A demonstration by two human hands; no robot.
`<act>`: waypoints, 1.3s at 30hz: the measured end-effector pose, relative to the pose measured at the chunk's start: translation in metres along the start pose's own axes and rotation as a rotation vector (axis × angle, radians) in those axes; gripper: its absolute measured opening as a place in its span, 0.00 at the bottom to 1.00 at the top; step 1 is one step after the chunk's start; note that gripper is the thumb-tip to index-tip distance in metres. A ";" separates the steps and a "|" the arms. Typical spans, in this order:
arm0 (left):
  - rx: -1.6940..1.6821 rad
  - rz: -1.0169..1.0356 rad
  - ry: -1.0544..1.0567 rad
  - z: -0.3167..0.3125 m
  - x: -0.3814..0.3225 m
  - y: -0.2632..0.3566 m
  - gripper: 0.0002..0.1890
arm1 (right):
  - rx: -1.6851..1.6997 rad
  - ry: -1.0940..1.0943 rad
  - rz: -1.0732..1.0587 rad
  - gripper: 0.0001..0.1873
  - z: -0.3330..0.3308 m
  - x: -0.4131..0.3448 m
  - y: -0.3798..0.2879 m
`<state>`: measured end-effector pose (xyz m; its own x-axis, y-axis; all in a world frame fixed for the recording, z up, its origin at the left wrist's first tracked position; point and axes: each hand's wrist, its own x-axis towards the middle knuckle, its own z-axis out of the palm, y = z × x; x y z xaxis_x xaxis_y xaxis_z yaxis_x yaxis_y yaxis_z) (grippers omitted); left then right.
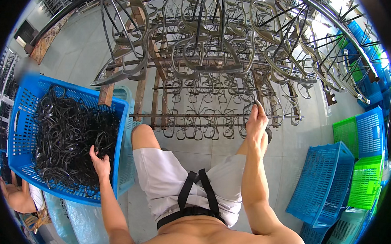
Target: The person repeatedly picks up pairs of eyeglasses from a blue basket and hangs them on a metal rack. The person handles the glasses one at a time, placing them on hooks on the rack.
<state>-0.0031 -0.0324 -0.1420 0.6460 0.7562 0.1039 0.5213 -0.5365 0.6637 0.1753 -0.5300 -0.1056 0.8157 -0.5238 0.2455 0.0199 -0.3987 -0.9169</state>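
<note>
My left hand (100, 163) is at the right side of a blue plastic basket (122, 145), its fingers apart over a heap of dark, curved frame-like pieces (67, 142). Whether it touches a piece is unclear. My right hand (257, 119) is raised in front of me, thumb and fingers pinched together at a frame-shaped piece beside the rack. Rows of similar eyeglass-like frames (217, 70) hang from the prongs and metal bars (195, 116) of the rack. The nearest frames hang large across the top of the view.
Brown rack uprights (140, 96) stand ahead. A pale green basket (126, 171) is beneath the blue one. Blue baskets (320, 183) and green baskets (364, 183) are stacked at the right. Another person (20, 197) is at the far left, near plastic bags (86, 220).
</note>
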 end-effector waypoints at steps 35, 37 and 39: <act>-0.142 0.224 -0.008 -0.052 -0.027 0.052 0.20 | -0.802 0.092 -0.329 0.23 -0.014 -0.029 -0.013; -0.244 0.517 -0.189 -0.044 -0.056 0.081 0.21 | -0.561 -0.049 -0.371 0.25 0.002 -0.085 -0.091; -0.278 0.704 -0.480 -0.035 -0.084 0.112 0.24 | -0.084 -0.765 -0.405 0.21 0.013 -0.121 -0.115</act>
<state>-0.0189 -0.1429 -0.0508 0.9614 0.0147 0.2747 -0.1971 -0.6597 0.7252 0.0821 -0.4109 -0.0343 0.9203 0.3080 0.2411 0.3743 -0.5148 -0.7713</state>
